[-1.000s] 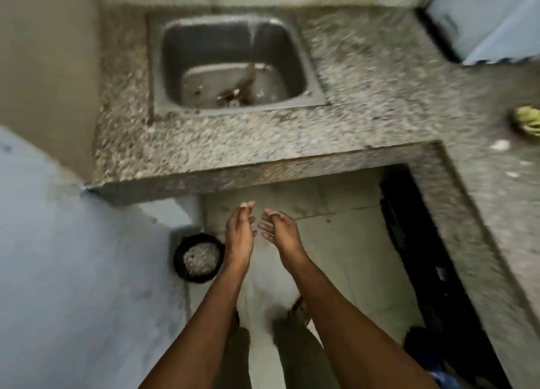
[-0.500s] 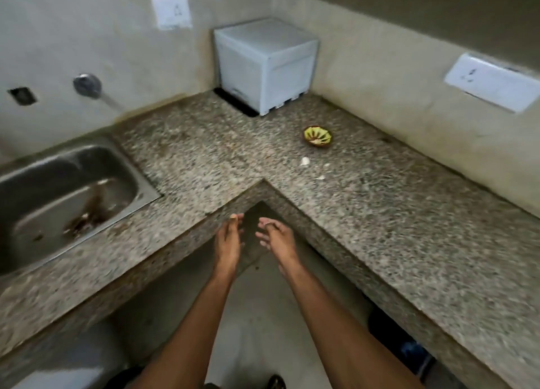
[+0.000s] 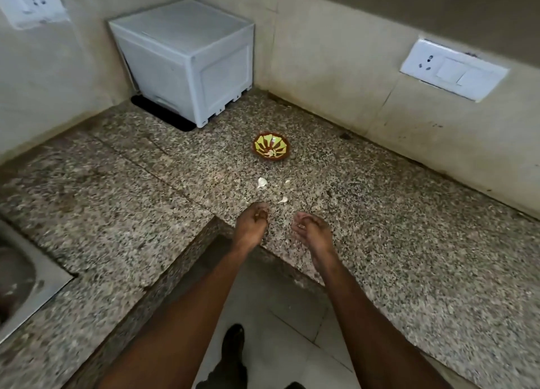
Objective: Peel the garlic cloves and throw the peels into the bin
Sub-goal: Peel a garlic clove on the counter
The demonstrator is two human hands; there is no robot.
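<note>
Three pale garlic pieces lie loose on the speckled granite countertop (image 3: 409, 257), just beyond both hands: a larger garlic clove (image 3: 262, 182), a small fragment (image 3: 287, 181), and a curved sliver (image 3: 283, 199) nearest the fingers. The sliver lies between the hands, slightly nearer the left hand (image 3: 252, 224). The right hand (image 3: 312, 230) is likewise loosely curled; nothing held can be made out in either. A glazed yellow-and-brown bowl (image 3: 271, 147) stands farther back. No bin is in view.

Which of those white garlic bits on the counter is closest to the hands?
The small curved garlic piece, just beyond the left hand. The other two pieces lie farther back, toward the bowl.
</note>
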